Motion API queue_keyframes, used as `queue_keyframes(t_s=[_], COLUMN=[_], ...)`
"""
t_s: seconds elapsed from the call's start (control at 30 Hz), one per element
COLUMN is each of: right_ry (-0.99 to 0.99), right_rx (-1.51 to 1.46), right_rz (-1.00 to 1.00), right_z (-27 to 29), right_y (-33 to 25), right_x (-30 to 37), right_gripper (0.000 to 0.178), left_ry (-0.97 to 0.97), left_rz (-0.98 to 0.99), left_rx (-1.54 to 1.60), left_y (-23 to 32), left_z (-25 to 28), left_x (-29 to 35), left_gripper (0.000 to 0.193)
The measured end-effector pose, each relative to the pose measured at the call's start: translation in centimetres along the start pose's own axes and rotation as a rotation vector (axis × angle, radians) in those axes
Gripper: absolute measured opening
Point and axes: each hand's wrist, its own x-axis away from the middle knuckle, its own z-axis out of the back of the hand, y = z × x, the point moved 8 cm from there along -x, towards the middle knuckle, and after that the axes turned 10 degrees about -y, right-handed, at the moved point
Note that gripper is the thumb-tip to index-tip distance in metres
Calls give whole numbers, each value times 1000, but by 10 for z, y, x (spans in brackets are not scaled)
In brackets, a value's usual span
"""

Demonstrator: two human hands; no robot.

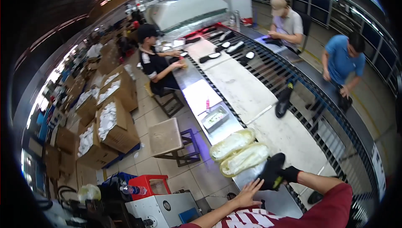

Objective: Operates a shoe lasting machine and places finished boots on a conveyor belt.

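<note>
Right now the black shoe point(271, 170) is between your two hands, at the near end of the metal bench point(274, 203), with a yellow-green mark showing on its side. Your left hand point(248, 193) is bare, its fingers spread fairly wide, and their tips reach the near edge of the shoe. Your right hand point(291, 173), in a black glove, is against the shoe's other side; dark lies on dark there, so you cannot tell how far its fingers are closed.

Just beyond the shoe, two yellowish oval pads point(245, 160) with white middles lie side by side. Farther up the bench sit a grey tray point(215, 119) and a small red tube point(207, 106). To your right runs the roller line point(331, 144), carrying pale boards point(238, 85); another black shoe point(284, 101) rests at their edge, and more shoes lie toward the far end. A co-worker in a dark cap point(147, 31) sits on the left of the line, while two others are on its right.
</note>
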Motion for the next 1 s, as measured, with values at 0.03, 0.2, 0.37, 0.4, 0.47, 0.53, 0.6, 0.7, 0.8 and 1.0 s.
queue_keyframes(t_s=[0.03,0.2,0.37,0.4,0.47,0.53,0.6,0.7,0.8,1.0], right_ry=[26,251,972,865,824,853,1203,1137,1201,1470], right_rx=[49,1256,866,578,106,-305,12,169,117,88], right_rz=[132,631,832,824,973,1141,505,424,469,820], right_z=[-72,-75,91,126,295,460,380,392,420,414], right_y=[-80,-147,-269,-294,-261,-290,-315,-354,-365,-348], right_x=[51,57,50,23,-64,-34,-156,-187,-184,-132], right_gripper=[40,51,57,59,62,85,82,88,77,67], left_ry=[59,247,125,90,133,230,267,369,276,321], left_rz=[34,0,143,174,163,-168,154,185,102,530], left_rx=[36,255,308,367,464,425,468,377,594,1651], left_y=[-11,-38,-55,-61,-45,-67,-87,-117,-109,-42], left_z=[-6,9,-8,-4,22,-3,-19,-59,-40,18], left_x=[6,-2,10,18,12,20,24,21,6,10], left_gripper=[107,87,86,84,69,72,77,87,93,45])
